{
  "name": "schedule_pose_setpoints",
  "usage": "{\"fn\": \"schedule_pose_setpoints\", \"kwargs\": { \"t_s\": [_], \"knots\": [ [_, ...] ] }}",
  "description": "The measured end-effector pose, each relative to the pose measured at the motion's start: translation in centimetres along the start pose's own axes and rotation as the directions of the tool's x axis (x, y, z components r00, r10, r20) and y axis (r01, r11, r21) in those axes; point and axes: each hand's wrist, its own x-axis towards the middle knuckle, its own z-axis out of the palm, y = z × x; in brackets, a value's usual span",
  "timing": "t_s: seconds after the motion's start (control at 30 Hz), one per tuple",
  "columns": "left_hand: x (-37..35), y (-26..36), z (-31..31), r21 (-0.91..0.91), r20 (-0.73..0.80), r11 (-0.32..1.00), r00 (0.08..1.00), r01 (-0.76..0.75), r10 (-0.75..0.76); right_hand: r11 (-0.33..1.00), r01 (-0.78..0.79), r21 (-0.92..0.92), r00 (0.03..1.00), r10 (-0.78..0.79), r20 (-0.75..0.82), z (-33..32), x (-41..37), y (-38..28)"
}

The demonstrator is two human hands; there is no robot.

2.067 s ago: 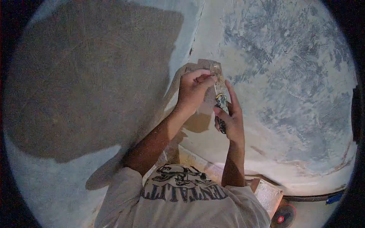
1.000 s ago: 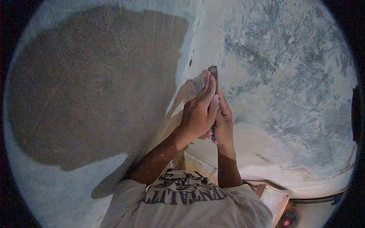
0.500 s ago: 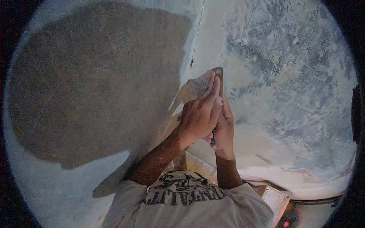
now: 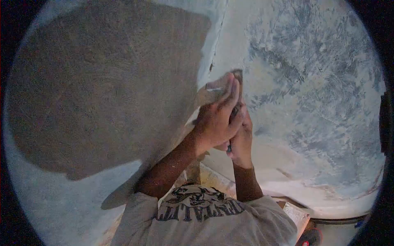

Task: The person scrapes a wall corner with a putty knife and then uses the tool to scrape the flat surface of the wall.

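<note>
Both my hands are brought together over a narrow, flat-sided hand tool [image 4: 238, 74]. Its dark end sticks out past my fingertips, and its exact kind is hidden by my hands. My left hand [image 4: 219, 117] has its fingers pressed together lengthwise along the tool's left side. My right hand [image 4: 242, 137] is wrapped around the tool lower down, where a small dark part shows between my palms. The tool lies against a pale strip [image 4: 234, 45] of the smoothed surface, just right of a dark crack [image 4: 211, 65].
Right of my hands spreads a white surface with blue-grey smeared patches [image 4: 312, 82], curving off at its lower edge. A big shadow [image 4: 111, 90] covers the bluish surface to the left. At the lower right are a pale box-like block [image 4: 297, 215] and a dark round object [image 4: 310, 238].
My hands and the tool have shifted very slightly upward along the pale strip, and my right fingers sit a little differently. The view has moved slightly too.
</note>
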Motion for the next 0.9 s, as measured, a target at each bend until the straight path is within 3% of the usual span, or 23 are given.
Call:
{"fn": "schedule_pose_setpoints", "kwargs": {
  "t_s": [0.1, 0.2, 0.3, 0.63, 0.7, 0.77, 0.8, 0.83, 0.9],
  "knots": [
    [-0.7, 0.3, 0.5, -0.032, 0.039, 0.999, 0.999, 0.006, -0.005, 0.991, 0.137, 0.007, 0.988, -0.136, -0.072, 0.4, 0.7, 1.4],
    [-0.1, 0.8, -0.8, -0.350, 0.153, 0.902, 0.965, 0.253, -0.212, 0.998, 0.046, 0.051, 0.998, -0.044, -0.039, 0.3, 0.1, 0.9],
    [-0.5, 1.2, 0.5, -0.394, 0.113, 0.883, 0.967, 0.256, -0.231, 0.997, -0.074, 0.030, 0.997, 0.073, 0.032, -0.7, -0.5, -0.7],
    [-0.5, 0.7, 0.9, -0.111, 0.021, 0.991, 0.997, 0.074, -0.072, 0.993, -0.068, 0.099, 0.997, 0.071, -0.020, -0.1, -0.8, -0.7],
    [-0.4, 0.5, 1.0, -0.029, -0.029, 0.999, 0.999, 0.040, -0.041, 0.977, 0.206, -0.047, 0.978, -0.208, -0.031, -0.3, 1.9, 2.4],
    [0.4, 0.2, -0.3, -0.208, 0.025, 0.967, 0.989, 0.150, -0.148, 0.975, 0.220, -0.024, 0.975, -0.220, -0.009, -0.2, 2.2, 2.4],
    [0.7, 0.0, -1.0, -0.287, 0.058, 0.937, 0.979, 0.202, -0.193, 0.992, 0.097, 0.078, 0.995, -0.099, 0.019, 0.5, 1.3, 0.7],
    [0.7, -0.1, -1.1, -0.253, 0.055, 0.954, 0.987, 0.163, -0.154, 0.983, -0.030, 0.180, 0.998, 0.019, 0.059, 1.1, 0.5, -0.2],
    [0.0, -0.3, -0.6, -0.190, 0.054, 0.978, 0.996, 0.086, -0.077, 0.999, -0.015, 0.038, 1.000, 0.015, 0.010, 0.1, -0.4, 0.1]
  ]
}}
